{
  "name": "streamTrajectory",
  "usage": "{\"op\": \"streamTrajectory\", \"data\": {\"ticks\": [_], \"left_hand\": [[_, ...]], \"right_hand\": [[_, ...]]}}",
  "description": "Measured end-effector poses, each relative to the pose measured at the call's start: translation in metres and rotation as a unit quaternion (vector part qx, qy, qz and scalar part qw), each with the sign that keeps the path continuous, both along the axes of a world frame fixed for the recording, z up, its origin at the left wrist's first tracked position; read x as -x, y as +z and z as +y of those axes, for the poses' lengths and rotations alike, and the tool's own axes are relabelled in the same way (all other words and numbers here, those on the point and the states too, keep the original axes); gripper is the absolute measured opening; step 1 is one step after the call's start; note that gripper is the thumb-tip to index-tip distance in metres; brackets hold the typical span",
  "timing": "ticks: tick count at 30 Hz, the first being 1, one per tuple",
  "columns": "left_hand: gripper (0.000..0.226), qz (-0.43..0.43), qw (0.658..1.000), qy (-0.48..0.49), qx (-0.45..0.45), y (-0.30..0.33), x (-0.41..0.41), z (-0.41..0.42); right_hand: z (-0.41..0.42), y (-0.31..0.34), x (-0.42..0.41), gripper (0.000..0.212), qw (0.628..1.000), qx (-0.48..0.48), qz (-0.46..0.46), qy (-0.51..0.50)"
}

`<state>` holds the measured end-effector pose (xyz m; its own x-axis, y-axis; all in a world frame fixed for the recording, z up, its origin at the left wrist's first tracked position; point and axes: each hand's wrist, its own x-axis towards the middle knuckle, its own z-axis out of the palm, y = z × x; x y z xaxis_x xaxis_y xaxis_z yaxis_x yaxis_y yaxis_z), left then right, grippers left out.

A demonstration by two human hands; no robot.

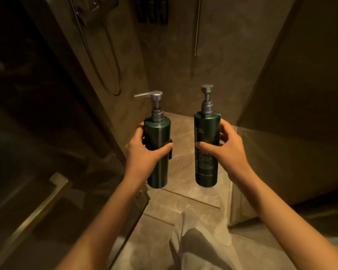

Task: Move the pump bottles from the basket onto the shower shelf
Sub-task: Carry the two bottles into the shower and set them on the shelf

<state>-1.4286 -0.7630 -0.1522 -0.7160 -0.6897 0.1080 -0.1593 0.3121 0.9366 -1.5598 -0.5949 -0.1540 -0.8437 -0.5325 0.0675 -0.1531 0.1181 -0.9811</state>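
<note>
The person stands facing the shower wall (183, 65), each hand wrapped around a dark green pump bottle held upright in the air before it: left hand (142, 151) gripping the left bottle (158, 151), right hand (224, 147) gripping the right bottle (206, 149), the two apart

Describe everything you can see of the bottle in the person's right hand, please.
The right bottle is a tall dark green cylinder with a slightly glossy, metallic-looking surface and small pale print down its side, too small to read. On top sits a grey pump, its nozzle seen end-on. The bottle is held upright in the air above the shower floor, resting on nothing. The right hand grips its middle, thumb across the front and fingers behind. It stands apart from the other bottle.
</note>
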Motion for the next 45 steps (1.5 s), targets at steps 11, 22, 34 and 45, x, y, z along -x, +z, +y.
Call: {"op": "streamTrajectory", "data": {"ticks": [11,22,34,45], "left_hand": [[0.049,0.011,0.997,0.071,0.031,0.037,0.193,-0.114],[0.062,0.041,0.991,0.115,0.048,0.048,0.329,-0.224],[0.07,0.064,0.967,0.236,0.077,0.084,0.432,-0.359],[0.064,0.071,0.848,0.509,0.129,0.13,0.422,-0.395]], "right_hand": [[-0.131,0.039,0.209,0.07,0.999,0.02,0.04,0.025],[-0.251,0.054,0.364,0.075,0.992,0.018,0.092,0.087],[-0.437,0.081,0.495,0.073,0.97,0.06,0.097,0.213],[-0.607,0.125,0.512,0.079,0.856,0.099,0.071,0.502]]}}
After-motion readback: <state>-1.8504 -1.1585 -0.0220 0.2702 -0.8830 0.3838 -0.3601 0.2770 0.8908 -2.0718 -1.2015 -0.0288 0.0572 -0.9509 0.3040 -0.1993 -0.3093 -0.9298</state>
